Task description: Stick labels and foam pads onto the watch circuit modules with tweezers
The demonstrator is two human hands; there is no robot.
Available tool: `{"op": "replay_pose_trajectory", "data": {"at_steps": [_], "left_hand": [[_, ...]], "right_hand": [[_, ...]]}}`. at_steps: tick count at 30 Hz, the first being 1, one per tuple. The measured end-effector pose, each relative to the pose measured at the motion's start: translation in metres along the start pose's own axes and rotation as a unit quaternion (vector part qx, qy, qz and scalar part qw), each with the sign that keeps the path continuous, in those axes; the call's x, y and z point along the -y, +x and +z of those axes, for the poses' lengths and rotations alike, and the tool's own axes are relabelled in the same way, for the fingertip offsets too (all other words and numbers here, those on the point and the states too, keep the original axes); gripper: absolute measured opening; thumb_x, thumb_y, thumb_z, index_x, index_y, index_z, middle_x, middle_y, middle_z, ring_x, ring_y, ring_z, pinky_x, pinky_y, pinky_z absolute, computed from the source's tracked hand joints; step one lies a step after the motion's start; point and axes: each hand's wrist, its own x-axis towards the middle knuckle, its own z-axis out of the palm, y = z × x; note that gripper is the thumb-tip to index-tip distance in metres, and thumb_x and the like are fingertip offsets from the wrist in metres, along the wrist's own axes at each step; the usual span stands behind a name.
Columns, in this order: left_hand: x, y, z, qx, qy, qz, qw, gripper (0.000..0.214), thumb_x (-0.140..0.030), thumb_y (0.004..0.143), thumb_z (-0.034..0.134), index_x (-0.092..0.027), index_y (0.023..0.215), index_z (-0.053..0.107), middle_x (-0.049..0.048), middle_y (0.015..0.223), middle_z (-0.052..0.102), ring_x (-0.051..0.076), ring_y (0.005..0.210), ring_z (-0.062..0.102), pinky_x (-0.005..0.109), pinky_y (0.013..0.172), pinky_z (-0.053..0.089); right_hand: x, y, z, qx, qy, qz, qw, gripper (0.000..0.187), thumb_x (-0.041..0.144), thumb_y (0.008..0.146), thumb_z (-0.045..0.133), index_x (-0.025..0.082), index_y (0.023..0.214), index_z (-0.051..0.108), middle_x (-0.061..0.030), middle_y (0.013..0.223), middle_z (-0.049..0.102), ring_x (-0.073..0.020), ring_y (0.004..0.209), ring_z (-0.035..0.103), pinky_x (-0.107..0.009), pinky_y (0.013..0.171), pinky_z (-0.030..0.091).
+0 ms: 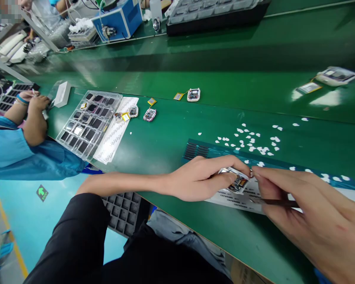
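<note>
Between the thumb and fingers of my left hand (199,177) is a small open device casing (238,182) with a circuit board showing inside. My right hand (307,201) meets its right edge, thumb and forefinger pinched at a tiny part I cannot make out. Across the right palm lies a thin dark tool with a metal tip (258,201), perhaps tweezers, held by the curled fingers. Underneath both hands is a printed white label sheet (236,203) on a teal strip. Many small white paper pieces (251,148) are scattered just beyond.
Similar casings with yellow batteries lie farther off, one casing (193,94) at mid-table and another casing (335,75) at right. A clear tray (90,122) of dark screens sits left beside a co-worker in a blue sleeve (32,146). A blue box (119,21) stands behind.
</note>
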Motion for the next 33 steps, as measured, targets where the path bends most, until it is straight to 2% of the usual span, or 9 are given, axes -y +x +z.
{"op": "replay_pose_trajectory", "data": {"at_steps": [3, 7, 12, 15, 18, 20, 22, 26, 33], "left_hand": [[0.002, 0.000, 0.001, -0.001, -0.056, 0.011, 0.998, 0.017, -0.032, 0.103, 0.043, -0.022, 0.108, 0.056, -0.0010, 0.082, 0.056, 0.012, 0.065, 0.045, 0.028, 0.064, 0.040], [0.004, 0.001, 0.002, -0.016, -0.090, 0.006, 0.996, 0.012, -0.029, 0.102, 0.047, -0.023, 0.102, 0.057, -0.0026, 0.074, 0.051, 0.012, 0.062, 0.043, 0.028, 0.060, 0.039], [0.002, 0.001, 0.000, -0.013, -0.087, -0.004, 0.996, 0.012, -0.028, 0.102, 0.047, -0.022, 0.101, 0.056, -0.0023, 0.074, 0.052, 0.012, 0.063, 0.041, 0.028, 0.061, 0.039], [0.002, 0.001, -0.001, -0.017, -0.086, -0.001, 0.996, 0.011, -0.026, 0.101, 0.047, -0.021, 0.102, 0.056, 0.0008, 0.085, 0.059, 0.013, 0.069, 0.048, 0.030, 0.068, 0.044], [0.002, 0.001, -0.001, -0.020, -0.087, 0.001, 0.996, 0.011, -0.026, 0.101, 0.047, -0.023, 0.105, 0.057, 0.0027, 0.096, 0.066, 0.012, 0.068, 0.050, 0.030, 0.067, 0.045], [0.002, 0.001, 0.000, -0.025, -0.088, -0.005, 0.996, 0.012, -0.029, 0.102, 0.047, -0.023, 0.107, 0.056, 0.0022, 0.093, 0.066, 0.012, 0.063, 0.046, 0.030, 0.062, 0.042], [0.001, 0.000, 0.000, -0.039, -0.088, -0.012, 0.995, 0.011, -0.030, 0.102, 0.046, -0.023, 0.107, 0.053, -0.0002, 0.082, 0.060, 0.012, 0.061, 0.045, 0.031, 0.060, 0.040], [0.002, -0.001, 0.002, -0.050, -0.093, -0.028, 0.994, 0.008, -0.030, 0.102, 0.049, -0.024, 0.107, 0.048, -0.0071, 0.062, 0.042, 0.012, 0.054, 0.042, 0.029, 0.053, 0.034], [0.006, -0.002, 0.004, -0.052, -0.042, -0.033, 0.997, 0.015, -0.026, 0.099, 0.049, -0.024, 0.112, 0.042, -0.0114, 0.055, 0.043, 0.010, 0.048, 0.044, 0.027, 0.047, 0.032]], "right_hand": [[-0.010, -0.013, 0.006, -0.021, 0.032, -0.034, 0.999, 0.054, 0.021, 0.096, 0.065, 0.040, 0.146, 0.057, 0.0066, 0.092, 0.079, -0.0113, 0.074, 0.071, -0.028, 0.060, 0.049], [-0.039, -0.062, 0.011, 0.027, 0.022, 0.026, 0.999, 0.035, 0.044, 0.094, 0.064, 0.037, 0.128, 0.072, -0.0017, 0.097, 0.078, -0.0193, 0.087, 0.073, -0.032, 0.065, 0.053], [-0.065, -0.110, 0.012, 0.024, 0.017, 0.045, 0.999, 0.032, 0.047, 0.092, 0.063, 0.036, 0.119, 0.076, -0.0035, 0.095, 0.077, -0.0206, 0.091, 0.073, -0.031, 0.065, 0.053], [-0.056, -0.090, 0.011, 0.025, 0.013, 0.044, 0.999, 0.036, 0.040, 0.093, 0.063, 0.036, 0.127, 0.073, -0.0026, 0.100, 0.079, -0.0197, 0.090, 0.074, -0.029, 0.066, 0.053], [-0.036, -0.044, 0.006, 0.025, 0.012, 0.019, 0.999, 0.051, 0.026, 0.093, 0.063, 0.038, 0.143, 0.063, 0.0002, 0.110, 0.080, -0.0171, 0.089, 0.075, -0.027, 0.066, 0.053], [-0.025, -0.016, 0.002, 0.006, 0.017, -0.010, 1.000, 0.070, 0.013, 0.092, 0.062, 0.039, 0.155, 0.049, 0.0035, 0.113, 0.080, -0.0139, 0.086, 0.076, -0.026, 0.061, 0.052], [-0.019, 0.000, -0.002, 0.018, 0.028, -0.046, 0.998, 0.073, 0.014, 0.095, 0.062, 0.036, 0.161, 0.039, 0.0027, 0.116, 0.080, -0.0147, 0.088, 0.077, -0.027, 0.062, 0.055], [-0.022, -0.004, -0.003, 0.033, 0.047, -0.114, 0.992, 0.059, 0.028, 0.104, 0.052, 0.031, 0.162, 0.039, 0.0003, 0.132, 0.074, -0.0153, 0.101, 0.076, -0.031, 0.073, 0.060], [-0.025, -0.015, -0.001, 0.037, 0.049, -0.141, 0.988, 0.052, 0.033, 0.107, 0.043, 0.031, 0.159, 0.043, 0.0026, 0.135, 0.073, -0.0164, 0.105, 0.074, -0.035, 0.083, 0.059]]}}
